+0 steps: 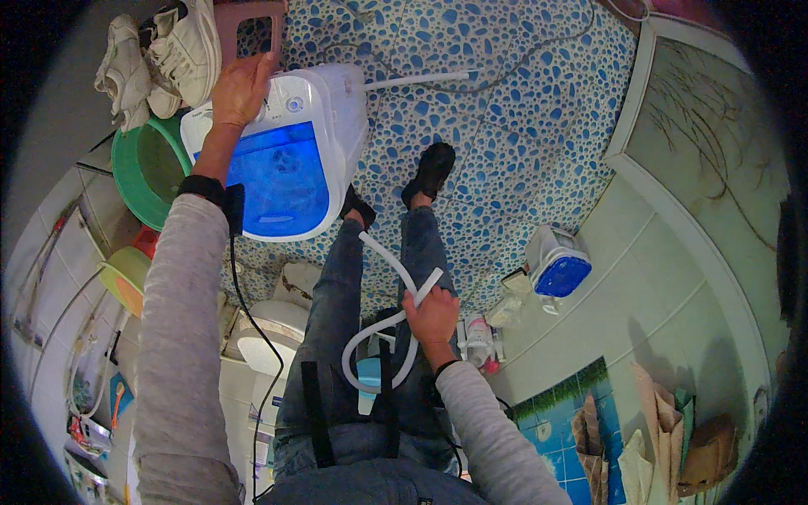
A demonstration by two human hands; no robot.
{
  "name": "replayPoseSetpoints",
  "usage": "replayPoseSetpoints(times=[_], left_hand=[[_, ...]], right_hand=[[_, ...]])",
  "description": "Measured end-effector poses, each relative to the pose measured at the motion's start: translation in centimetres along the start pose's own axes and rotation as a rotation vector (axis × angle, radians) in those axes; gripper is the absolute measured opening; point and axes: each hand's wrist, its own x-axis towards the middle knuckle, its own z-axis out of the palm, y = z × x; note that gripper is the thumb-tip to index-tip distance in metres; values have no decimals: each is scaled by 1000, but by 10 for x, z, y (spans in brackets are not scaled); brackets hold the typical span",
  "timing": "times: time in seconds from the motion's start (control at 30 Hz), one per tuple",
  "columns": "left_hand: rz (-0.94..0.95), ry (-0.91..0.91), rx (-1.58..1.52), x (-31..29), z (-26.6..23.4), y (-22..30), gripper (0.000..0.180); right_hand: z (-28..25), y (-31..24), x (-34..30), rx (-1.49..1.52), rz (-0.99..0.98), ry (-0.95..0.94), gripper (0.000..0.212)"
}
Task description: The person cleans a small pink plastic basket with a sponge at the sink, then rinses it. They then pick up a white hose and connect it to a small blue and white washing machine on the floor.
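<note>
A small white washing machine with a blue see-through lid stands in front of me, slightly left. My left hand lies over its control panel, fingers curled round the far edge, their tips hidden. A round knob shows just right of that hand. From the machine's far right side a thin white tube sticks out. In front of my legs, my right hand is closed round a white flexible hose, which hangs in a loop with both ends pointing away from me.
A green basin is left of the machine, with white sneakers beyond it and a pink stool behind. A grey cord crosses the blue-pebble-patterned floor. To the right are a blue-and-white container and bottles.
</note>
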Motion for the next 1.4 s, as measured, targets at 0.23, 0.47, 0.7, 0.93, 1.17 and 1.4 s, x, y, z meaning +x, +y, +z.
replayPoseSetpoints(times=[0.23, 0.47, 0.7, 0.93, 1.17, 1.4], left_hand=[[-55, 21, 46, -3, -3, 7, 52], [-53, 20, 53, -2, 2, -1, 55], [-99, -67, 66, 0, 8, -12, 57], [-17, 38, 48, -2, 12, -16, 54], [-79, -13, 39, -1, 8, -12, 54], [-102, -33, 58, -1, 5, -8, 52]], right_hand=[[3, 1, -1, 16, 7, -17, 46], [5, 3, 0, 8, -8, -1, 46], [8, 6, -2, 31, -15, 25, 46], [11, 9, -1, 35, -34, 51, 46], [7, 9, -1, 8, -38, 49, 45], [3, -1, -1, 65, 14, 100, 44]])
